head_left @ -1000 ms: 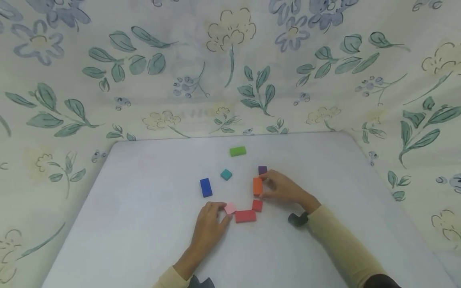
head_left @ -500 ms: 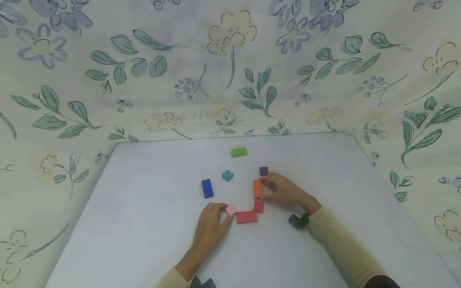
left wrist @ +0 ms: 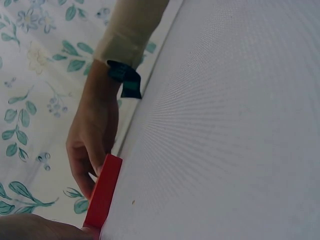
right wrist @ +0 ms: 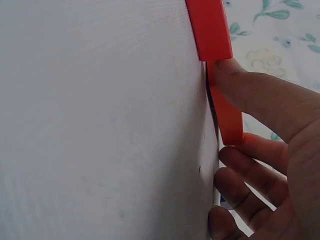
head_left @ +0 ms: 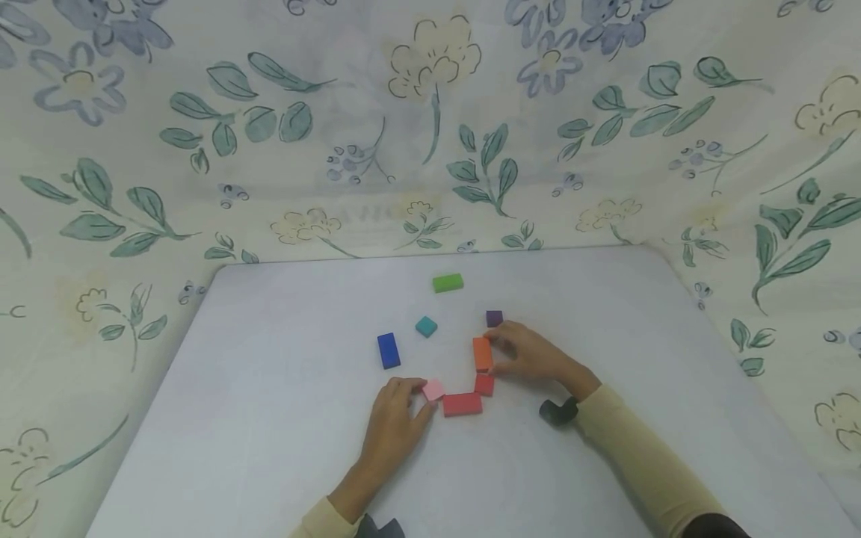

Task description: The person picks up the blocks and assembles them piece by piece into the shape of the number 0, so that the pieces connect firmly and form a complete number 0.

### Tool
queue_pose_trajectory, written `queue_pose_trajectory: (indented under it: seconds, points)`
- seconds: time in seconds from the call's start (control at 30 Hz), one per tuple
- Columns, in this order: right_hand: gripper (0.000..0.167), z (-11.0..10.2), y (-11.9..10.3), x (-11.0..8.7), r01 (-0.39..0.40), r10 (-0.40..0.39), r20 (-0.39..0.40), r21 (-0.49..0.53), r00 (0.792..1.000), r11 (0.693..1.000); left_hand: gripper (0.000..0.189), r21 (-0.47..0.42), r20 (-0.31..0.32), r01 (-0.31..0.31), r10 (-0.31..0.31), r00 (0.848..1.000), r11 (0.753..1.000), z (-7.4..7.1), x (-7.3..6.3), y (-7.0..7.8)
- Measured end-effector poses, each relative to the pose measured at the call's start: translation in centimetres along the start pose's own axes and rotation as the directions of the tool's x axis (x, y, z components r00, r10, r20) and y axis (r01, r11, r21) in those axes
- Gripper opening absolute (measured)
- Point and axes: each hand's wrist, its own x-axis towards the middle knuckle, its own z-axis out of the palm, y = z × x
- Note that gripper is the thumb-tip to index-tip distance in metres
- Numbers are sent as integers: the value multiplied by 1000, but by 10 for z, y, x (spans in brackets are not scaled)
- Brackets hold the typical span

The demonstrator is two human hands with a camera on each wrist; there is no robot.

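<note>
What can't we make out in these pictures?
Head: near corner of purple square block, behind bare right hand.
Left wrist: most of bare left hand, cut by bottom edge.
Right wrist: upper end of red rectangular block, cut by top edge.
Right wrist: part of orange rectangular block, behind thumb.

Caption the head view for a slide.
Left hand pinches a pink block, right hand an orange block, on a pale table.

One white bench (head_left: 269, 396), rounded at its far corners, was backed and flanked by one floral backdrop (head_left: 377, 97), printed with green leaf sprays (head_left: 497, 140), blue-purple flowers (head_left: 137, 37) and pale yellow blossoms (head_left: 440, 60) on off-white.
</note>
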Motion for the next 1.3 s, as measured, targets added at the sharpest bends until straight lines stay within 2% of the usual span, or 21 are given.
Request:
queue_pose_trajectory:
  seconds: [0.3,0.53,0.97,1.3]
  points:
    - [59,0,0,0,39,-39,4,-15,999,999,34,2,5,4,-4,1000,1000,0,0,-1]
    - [59,1,0,1,10,-10,17,-6,1000,1000,33,-2,2,5,-5,1000,1000,1,-1,0]
    - [57,-2,-1,0,11,-10,33,-28,999,1000,33,-10,-9,3,-3,1000,1000,1,-1,2]
    - [68,-2,3,1,-22,23,68,-11,997,1000,34,-5,-4,2,-2,1000,1000,2,-2,1]
